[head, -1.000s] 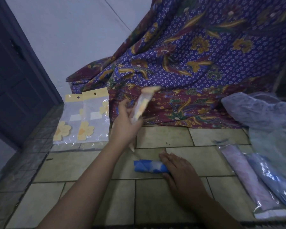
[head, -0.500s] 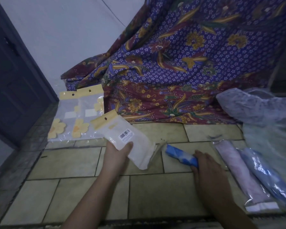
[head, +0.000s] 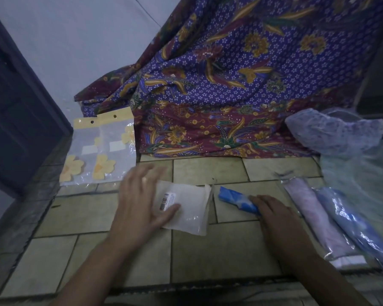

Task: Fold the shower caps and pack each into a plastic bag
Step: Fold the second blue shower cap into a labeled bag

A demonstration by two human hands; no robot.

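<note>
Both hands busy: left hand [head: 142,202] flat, pressing plastic bag [head: 190,208]; right hand [head: 274,213] grasping rolled shower cap [head: 232,196]. Likely soft, light, slippery; pinch mid-roll, just beyond fingertips [head: 253,198].

Floor [head: 208,250]: beige tiles beneath you.
Wall [head: 75,40]: plain, pale, ahead on your left.
Door [head: 13,96]: dark, panelled, far left.
Batik cloth [head: 230,74]: purple floral, draped.
Light: dim.
</note>
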